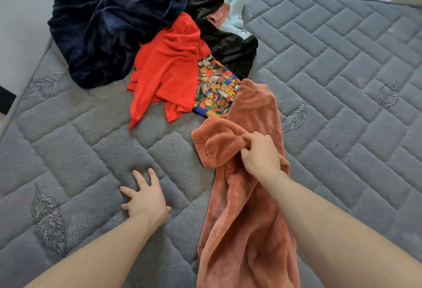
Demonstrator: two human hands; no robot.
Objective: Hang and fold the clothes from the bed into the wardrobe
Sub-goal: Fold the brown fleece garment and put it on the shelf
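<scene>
While the right hand [260, 152] pinches a bunched fold of the rust fleece garment [246, 219], its long axis runs from the bed [342, 82] edge toward the clothes pile [159, 43] — left hand [146, 198] spread flat on the mattress just beside it, free to take the near end.

Long rust-orange fleece garment [249, 207] stretched down the grey mattress, one end bunched and lifted. Further up, heaped together: crumpled red top [166, 70], teddy-bear print cloth [214, 88], navy plush robe [109, 24], black garment [228, 40], pale blue piece [235, 11].
</scene>
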